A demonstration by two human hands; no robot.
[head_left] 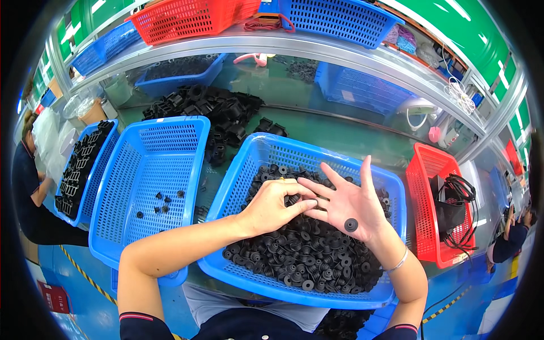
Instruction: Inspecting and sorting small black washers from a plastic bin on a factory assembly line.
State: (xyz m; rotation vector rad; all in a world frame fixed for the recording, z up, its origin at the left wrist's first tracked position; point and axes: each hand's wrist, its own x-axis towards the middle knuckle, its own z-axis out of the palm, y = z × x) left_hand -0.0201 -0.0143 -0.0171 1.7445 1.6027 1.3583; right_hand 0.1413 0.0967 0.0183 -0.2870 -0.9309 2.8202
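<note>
a small black ribbed disc rests on the upturned palm of a worker's right hand, near the heel, its fingers and thumb spread wide. the left hand reaches across, fingers curled, thumb and forefinger tips meeting the right hand's fingers — whether they pinch anything cannot be told. beneath both hands, a blue basket holds a deep layer of similar black pieces. just to its left, a second blue basket carries a handful of small black parts on its floor; behind, dark plastic fittings lie heaped on the green table. to the right, a red basket contains black cables. a metal shelf spans the back — other people appear at either edge.
</note>
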